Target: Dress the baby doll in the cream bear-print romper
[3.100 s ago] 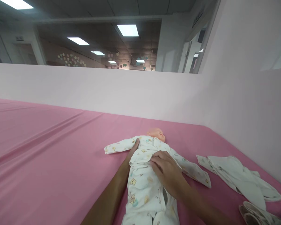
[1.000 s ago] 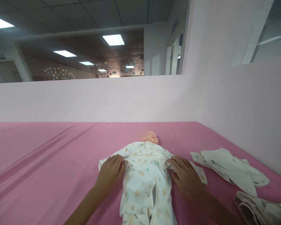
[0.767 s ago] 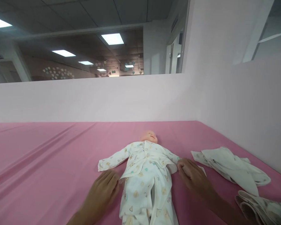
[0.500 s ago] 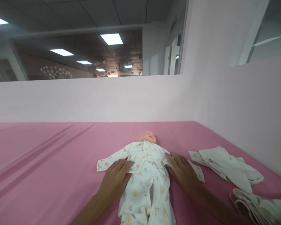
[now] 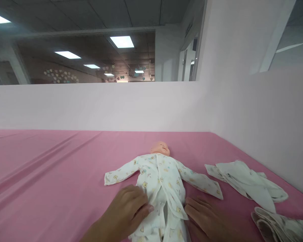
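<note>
A baby doll lies on its back, its head away from me. It wears a white long-sleeved baby top with small coloured prints, its sleeves spread to both sides. Below the top show matching printed baby pants. My left hand has its fingers curled at the top's left lower edge, thumb toward the doll's middle. At the right lower edge, my right hand closes on the hem corner; its thumb is hidden. The doll's legs run out of view at the bottom.
Pink sheeting with long creases covers the surface. To the right lie a crumpled white garment and a folded printed cloth. A white wall with windows borders the back and right side.
Both hands have moved down toward me along the doll's sides. The top's front, bunched up at the waist before, is now drawn down over the upper part of the pants.
</note>
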The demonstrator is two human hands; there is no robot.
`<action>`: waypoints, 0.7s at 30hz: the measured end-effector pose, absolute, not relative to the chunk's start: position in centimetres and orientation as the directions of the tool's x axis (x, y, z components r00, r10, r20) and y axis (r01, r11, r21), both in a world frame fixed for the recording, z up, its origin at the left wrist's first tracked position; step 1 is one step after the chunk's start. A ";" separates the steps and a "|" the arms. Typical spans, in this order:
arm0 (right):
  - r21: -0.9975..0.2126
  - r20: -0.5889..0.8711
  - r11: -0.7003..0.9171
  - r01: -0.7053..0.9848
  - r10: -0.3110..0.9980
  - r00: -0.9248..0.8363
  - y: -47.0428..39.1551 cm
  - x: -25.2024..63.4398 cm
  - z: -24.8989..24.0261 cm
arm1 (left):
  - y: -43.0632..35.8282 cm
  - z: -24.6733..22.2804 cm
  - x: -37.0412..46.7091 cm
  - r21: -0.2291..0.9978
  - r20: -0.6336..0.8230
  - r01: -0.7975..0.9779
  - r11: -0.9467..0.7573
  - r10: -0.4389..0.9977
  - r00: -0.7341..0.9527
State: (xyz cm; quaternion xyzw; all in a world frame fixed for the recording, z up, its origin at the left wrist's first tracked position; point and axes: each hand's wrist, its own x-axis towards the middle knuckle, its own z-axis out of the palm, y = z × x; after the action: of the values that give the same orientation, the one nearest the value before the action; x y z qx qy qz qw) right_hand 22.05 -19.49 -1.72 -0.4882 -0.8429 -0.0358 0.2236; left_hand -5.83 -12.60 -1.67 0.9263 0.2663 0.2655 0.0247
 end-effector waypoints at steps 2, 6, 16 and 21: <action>-0.247 0.289 0.545 0.801 0.830 -0.476 -20.4 20.9 -0.2 | -13.0 -0.6 -5.3 0.303 0.390 0.498 -0.813 0.582 0.713; -0.353 0.317 0.475 0.806 0.871 -0.375 -18.6 17.5 4.4 | -11.4 2.5 -2.6 0.464 0.389 0.533 -0.708 0.703 0.595; -0.413 0.305 -0.046 0.909 0.934 0.186 -4.7 12.9 3.2 | -0.8 4.7 2.3 0.656 0.271 0.639 -0.401 0.916 0.296; -0.362 0.314 -0.051 0.931 0.934 0.174 -3.7 14.1 2.2 | -1.0 3.3 2.5 0.609 0.301 0.638 -0.472 0.881 0.365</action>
State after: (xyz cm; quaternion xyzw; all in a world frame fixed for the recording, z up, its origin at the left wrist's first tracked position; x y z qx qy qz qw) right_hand 14.10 -3.65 2.25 -0.7250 -0.6428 0.0029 0.2471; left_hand 2.52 -1.00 3.33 0.8017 0.4737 0.3053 0.1993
